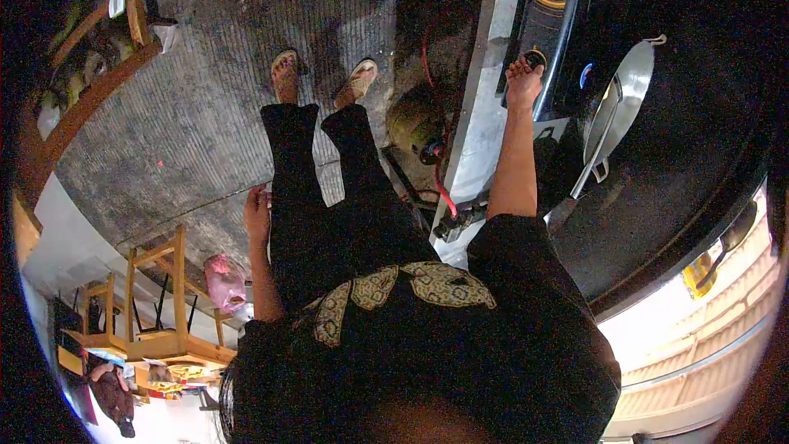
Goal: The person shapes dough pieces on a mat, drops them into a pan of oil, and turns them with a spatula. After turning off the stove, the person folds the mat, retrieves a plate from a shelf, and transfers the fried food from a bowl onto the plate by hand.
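My right hand [524, 82] reaches out to the dark front panel of a gas stove [549, 0]. Its fingers are closed round a round black stove knob [536, 58]. Beyond the panel, a wide metal pan [633, 94] rests on the stove, with a long-handled utensil [593, 152] lying in it. My left hand [257, 205] hangs by my left thigh, its fingers loosely apart, with nothing visible in it.
Below the counter edge [481, 107] stands a greenish gas cylinder [413, 125] with a red hose [444, 185]. Wooden stools [179, 296] and a pink plastic bag [224, 282] are on the left. Another person [113, 395] appears at lower left.
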A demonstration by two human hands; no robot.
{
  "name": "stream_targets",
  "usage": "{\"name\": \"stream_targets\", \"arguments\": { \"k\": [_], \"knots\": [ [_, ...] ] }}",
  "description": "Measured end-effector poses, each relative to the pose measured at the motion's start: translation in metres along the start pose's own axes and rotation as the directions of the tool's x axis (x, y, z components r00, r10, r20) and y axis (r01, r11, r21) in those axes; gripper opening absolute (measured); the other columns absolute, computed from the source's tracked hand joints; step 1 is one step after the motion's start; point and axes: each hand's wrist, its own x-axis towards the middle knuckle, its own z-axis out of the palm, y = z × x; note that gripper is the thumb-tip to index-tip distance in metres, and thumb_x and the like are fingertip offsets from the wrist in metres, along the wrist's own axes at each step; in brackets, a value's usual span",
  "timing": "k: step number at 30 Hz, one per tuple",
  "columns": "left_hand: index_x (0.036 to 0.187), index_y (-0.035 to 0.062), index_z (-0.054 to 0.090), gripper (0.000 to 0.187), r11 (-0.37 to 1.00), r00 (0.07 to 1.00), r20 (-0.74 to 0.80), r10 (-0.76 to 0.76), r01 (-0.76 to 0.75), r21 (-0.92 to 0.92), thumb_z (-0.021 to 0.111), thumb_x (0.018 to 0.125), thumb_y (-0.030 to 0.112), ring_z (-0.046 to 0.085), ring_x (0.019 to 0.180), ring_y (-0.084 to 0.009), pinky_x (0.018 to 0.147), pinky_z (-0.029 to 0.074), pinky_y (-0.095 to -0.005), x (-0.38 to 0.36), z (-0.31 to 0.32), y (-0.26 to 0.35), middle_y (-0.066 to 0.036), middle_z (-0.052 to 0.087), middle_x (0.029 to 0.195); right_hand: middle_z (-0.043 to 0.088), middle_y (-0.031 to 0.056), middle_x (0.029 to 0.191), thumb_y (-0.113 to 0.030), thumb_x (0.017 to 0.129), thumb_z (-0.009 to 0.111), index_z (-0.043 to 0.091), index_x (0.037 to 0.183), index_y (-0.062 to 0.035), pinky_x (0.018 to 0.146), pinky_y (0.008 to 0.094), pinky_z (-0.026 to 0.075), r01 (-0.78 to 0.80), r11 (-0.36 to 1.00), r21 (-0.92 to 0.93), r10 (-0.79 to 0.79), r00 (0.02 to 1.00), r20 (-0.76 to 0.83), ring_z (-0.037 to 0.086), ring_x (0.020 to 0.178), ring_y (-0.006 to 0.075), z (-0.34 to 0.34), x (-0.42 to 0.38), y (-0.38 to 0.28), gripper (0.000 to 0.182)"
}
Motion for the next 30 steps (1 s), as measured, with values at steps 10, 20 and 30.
{"name": "stream_targets", "arguments": {
  "k": [10, 20, 30],
  "knots": [
    [0.117, 0.0043, 0.054, 0.029, 0.997, 0.999, -0.009, -0.033, 0.032, -0.064, 0.044, 0.095, 0.020, 0.059, 0.080, -0.0144, 0.068, 0.048, -0.0266, 0.003, -0.001, 0.005, -0.007, 0.062, 0.093, 0.055, 0.0124, 0.086, -0.048, 0.097, 0.026, 0.054, 0.095, 0.0009, 0.072, 0.0363, 0.044, -0.013, 0.999, 0.040, 0.010, 0.998, 0.064, 0.053, 0.080, 0.0263, 0.000, -0.004, -0.002, 0.057],
    [0.082, 0.0017, 0.057, 0.024, 0.980, 0.963, -0.186, 0.193, -0.178, 0.093, 0.044, 0.093, 0.019, 0.053, 0.056, -0.0167, 0.055, 0.044, -0.0328, 0.020, -0.010, 0.033, -0.008, 0.054, 0.062, 0.057, 0.0076, 0.076, -0.024, 0.088, 0.052, 0.052, 0.105, -0.0017, 0.048, 0.0318, 0.045, -0.018, 0.885, -0.466, 0.120, 0.974, 0.191, 0.051, 0.051, 0.0177, 0.032, -0.107, 0.063, 0.028],
    [0.130, 0.0123, 0.045, 0.052, 0.639, 0.479, -0.562, 0.674, 0.003, 0.769, 0.050, 0.082, 0.031, 0.044, 0.121, -0.0361, 0.102, 0.032, -0.0489, -0.063, 0.073, 0.218, -0.024, 0.044, 0.131, 0.044, 0.0156, 0.130, -0.043, 0.093, 0.035, 0.035, 0.135, -0.0071, 0.103, 0.0407, 0.031, -0.698, 0.313, -0.644, 0.491, -0.461, 0.739, 0.041, 0.120, 0.0297, 0.169, -0.431, 0.034, 0.055]
  ]
}}
